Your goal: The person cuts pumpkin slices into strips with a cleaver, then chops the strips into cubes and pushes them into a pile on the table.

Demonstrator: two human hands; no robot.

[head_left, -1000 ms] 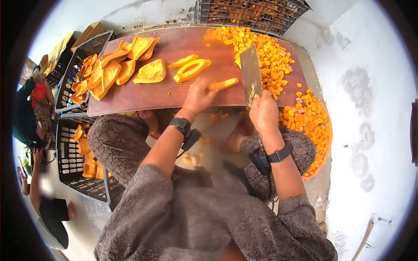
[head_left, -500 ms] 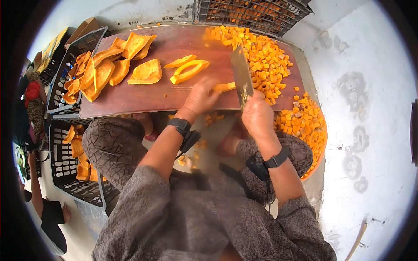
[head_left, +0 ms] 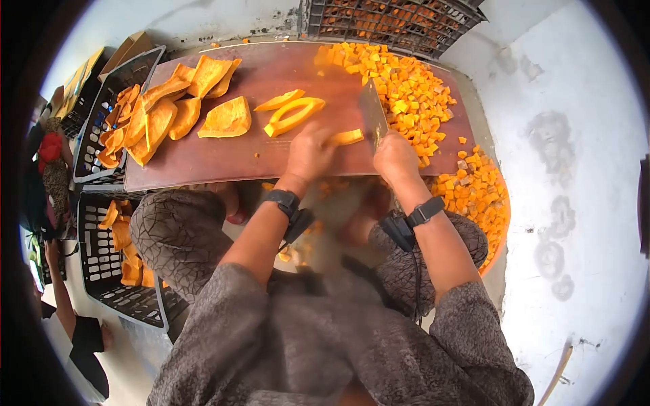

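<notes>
The right hand (head_left: 396, 157) is closed around the handle end of the cleaver (head_left: 374, 114), above the near edge of the worktop (head_left: 223, 162). The blade stands at the right end of the pumpkin strip (head_left: 347, 137). The left hand (head_left: 310, 152) is at the strip's left end; blur hides its finger position. Pumpkin cubes (head_left: 413, 111) cover the worktop's far right corner; pumpkin slabs (head_left: 159, 122) overlap toward its left edge.

Pumpkin slabs (head_left: 225, 118) left on the board (head_left: 271, 78), cubes (head_left: 413, 101) right, crate (head_left: 389, 24) behind, basin (head_left: 500, 252) front right
</notes>
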